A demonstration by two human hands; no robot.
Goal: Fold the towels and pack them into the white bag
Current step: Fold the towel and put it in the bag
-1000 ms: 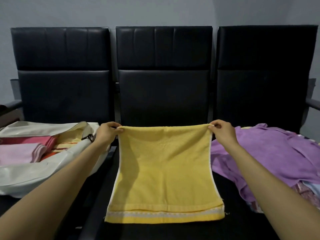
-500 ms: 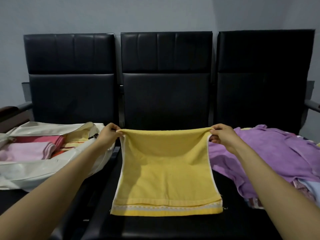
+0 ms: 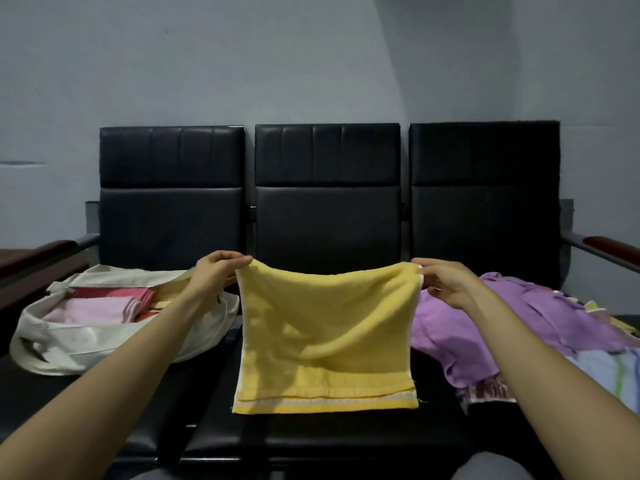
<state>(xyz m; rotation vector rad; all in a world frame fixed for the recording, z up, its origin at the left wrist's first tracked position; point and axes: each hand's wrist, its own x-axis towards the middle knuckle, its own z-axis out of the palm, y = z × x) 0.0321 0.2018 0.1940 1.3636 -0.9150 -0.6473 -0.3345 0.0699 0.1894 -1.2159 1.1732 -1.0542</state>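
Left hand (image 3: 216,275): thumb and fingers pinch the upper left corner of the yellow towel (image 3: 325,334). The hand is closed narrowly on the cloth and raised above the gap between the left and middle seats.
Right hand (image 3: 446,284): pinches the upper right corner at the white side edge, fingers curled in, at about the same height as the other hand.
Yellow towel: doubled over and hanging between the two hands in front of the middle seat. Its top edge sags a little in the middle. Two hems with a pale band lie one over the other at the bottom; I cannot tell whether they touch the seat.
White bag (image 3: 86,341): lying open on the left seat, just beside the left forearm.
Pink towel (image 3: 93,308): folded, inside the bag, with a red towel (image 3: 114,292) folded behind it.
Purple towel (image 3: 519,317): heaped loosely on the right seat, just under and beyond the right hand.
Black bench (image 3: 327,216): three seats against a grey wall.
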